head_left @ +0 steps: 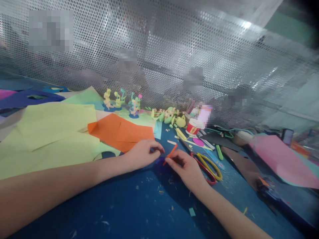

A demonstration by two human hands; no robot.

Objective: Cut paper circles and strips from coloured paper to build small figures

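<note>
My right hand (185, 169) pinches a narrow orange strip (171, 151) between thumb and fingertips, tilted up to the right above the blue table. To its left, my left hand (144, 153) has bent fingers with thumb and forefinger apart, and nothing shows in its grip. Its fingertips are close to the strip but not touching it. A creased orange sheet (119, 130) lies just behind the left hand. Right beside my right hand are scissors (209, 166) with red and yellow handles, partly hidden by it.
Large pale yellow sheets (59, 124) cover the left side. Small figures (134, 108) stand on round blue bases at the back, near yellow-green pieces (171, 116) and a red-and-white cup (192, 127). Pink sheets (284, 156) lie right. Scraps dot the blue table (134, 212); a perforated screen (159, 49) rises behind.
</note>
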